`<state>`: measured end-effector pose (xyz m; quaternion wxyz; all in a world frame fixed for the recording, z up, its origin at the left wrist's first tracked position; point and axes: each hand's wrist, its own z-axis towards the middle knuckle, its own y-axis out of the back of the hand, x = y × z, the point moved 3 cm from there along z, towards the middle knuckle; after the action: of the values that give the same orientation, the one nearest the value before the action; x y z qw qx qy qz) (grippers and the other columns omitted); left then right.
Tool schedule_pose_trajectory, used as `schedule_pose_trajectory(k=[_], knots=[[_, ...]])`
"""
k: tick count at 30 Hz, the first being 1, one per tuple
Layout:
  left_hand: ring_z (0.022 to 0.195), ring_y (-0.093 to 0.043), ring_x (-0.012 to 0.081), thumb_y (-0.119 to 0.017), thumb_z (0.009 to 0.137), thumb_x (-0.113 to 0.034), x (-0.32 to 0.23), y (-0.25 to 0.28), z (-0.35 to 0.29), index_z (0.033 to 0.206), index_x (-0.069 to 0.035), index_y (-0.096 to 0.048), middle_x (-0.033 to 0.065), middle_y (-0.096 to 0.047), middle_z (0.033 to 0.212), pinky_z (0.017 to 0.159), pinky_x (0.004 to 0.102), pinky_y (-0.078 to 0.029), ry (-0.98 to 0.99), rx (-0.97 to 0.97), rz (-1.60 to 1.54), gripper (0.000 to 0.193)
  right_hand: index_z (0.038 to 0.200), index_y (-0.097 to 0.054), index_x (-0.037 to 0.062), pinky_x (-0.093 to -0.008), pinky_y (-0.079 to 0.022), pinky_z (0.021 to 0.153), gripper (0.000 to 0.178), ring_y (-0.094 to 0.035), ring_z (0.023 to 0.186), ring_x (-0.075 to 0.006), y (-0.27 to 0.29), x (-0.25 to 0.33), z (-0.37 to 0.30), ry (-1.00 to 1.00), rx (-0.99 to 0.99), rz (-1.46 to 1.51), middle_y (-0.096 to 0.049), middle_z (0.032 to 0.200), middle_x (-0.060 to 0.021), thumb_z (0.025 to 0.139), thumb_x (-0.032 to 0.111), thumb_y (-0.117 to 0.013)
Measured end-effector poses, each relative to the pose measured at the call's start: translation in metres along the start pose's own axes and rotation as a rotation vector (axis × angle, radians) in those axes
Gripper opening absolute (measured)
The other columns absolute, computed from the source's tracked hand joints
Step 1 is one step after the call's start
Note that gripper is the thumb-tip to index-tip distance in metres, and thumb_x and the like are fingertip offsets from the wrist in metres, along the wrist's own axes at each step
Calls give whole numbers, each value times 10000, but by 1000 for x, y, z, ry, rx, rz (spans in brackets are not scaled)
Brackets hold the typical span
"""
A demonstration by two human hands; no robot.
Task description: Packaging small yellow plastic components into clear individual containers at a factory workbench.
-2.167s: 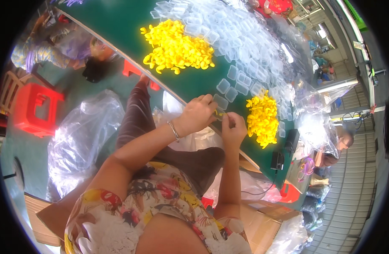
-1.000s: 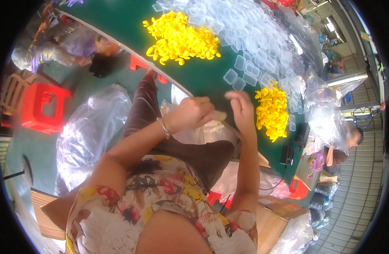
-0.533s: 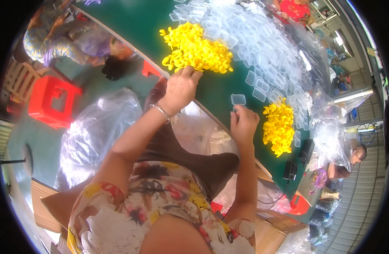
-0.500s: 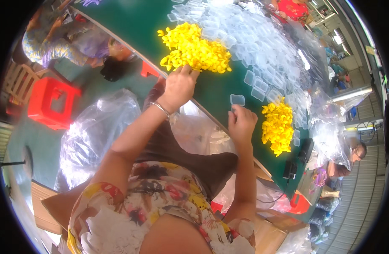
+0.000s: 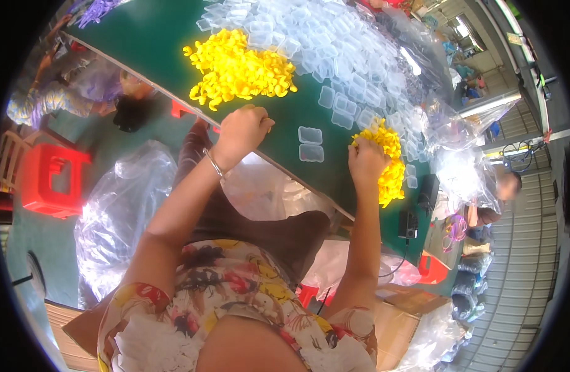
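1. Two small, shallow, rectangular clear plastic trays (image 5: 311, 153) lie edge to edge on the green tabletop (image 5: 279, 139), between the hands; whether they are joined, or hold anything, is hard to make out
2. The right hand (image 5: 368, 162), fingers bent narrow, reaches over the smaller heap of glossy yellow curved pieces (image 5: 391, 186), covering part of it; I cannot tell whether it grips one
3. The left hand (image 5: 240, 131), fingers curled in, is just below the larger heap of glossy yellow curved pieces (image 5: 241, 71); its fingertips are mostly hidden, so any hold cannot be told
4. Beyond spreads a mass of clear plastic boxes (image 5: 334, 43), overlapping too closely to separate and cut off at the top
5. At upper left, a bundle of purple strands (image 5: 99, 11) is cropped by the dark lens rim
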<state>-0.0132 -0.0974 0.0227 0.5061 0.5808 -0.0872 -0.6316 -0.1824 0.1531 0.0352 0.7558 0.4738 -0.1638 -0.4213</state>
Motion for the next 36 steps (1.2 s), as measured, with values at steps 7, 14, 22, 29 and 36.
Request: schedule_pose_trajectory(k=[7,14,22,29,36], knots=[[830,-657,336,-670,834,-188,5,-1,-4,890,-59,-679,139,-625,894,718,425,-537,-141,5,27,140,887,-680,164,-509,-398,771,134,-655,851,-273,-13,3,12,-39,56,-140,-697,833,-61,767,219,-705],[801,-649,327,-691,812,-160,-19,-17,-18,883,-58,-669,131,-617,853,702,413,-532,-187,-15,24,127,861,-660,105,-409,-466,709,130,-655,736,-235,20,24,-13,-4,-50,418,-687,794,-52,743,64,-696],[754,-663,324,-729,791,-209,-44,-35,-21,841,-62,-679,125,-643,838,674,416,-532,-63,-9,-392,163,852,-646,137,-371,-397,771,193,-623,781,-209,18,59,-28,136,-113,662,-659,799,13,702,64,-745],[859,-665,322,-722,780,-219,-64,-59,-26,887,-74,-659,142,-641,912,734,410,-547,-158,-17,-57,191,913,-646,117,-394,-418,794,159,-626,840,-257,17,57,-22,169,1,677,-658,854,-30,772,69,-702],[893,-646,318,-782,737,-236,-68,-44,-31,1067,-85,-617,122,-605,949,752,403,-532,-216,-71,-125,399,1102,-653,61,-430,-477,861,227,-587,1007,-361,-6,51,13,167,114,789,-616,1058,-169,879,100,-630]])
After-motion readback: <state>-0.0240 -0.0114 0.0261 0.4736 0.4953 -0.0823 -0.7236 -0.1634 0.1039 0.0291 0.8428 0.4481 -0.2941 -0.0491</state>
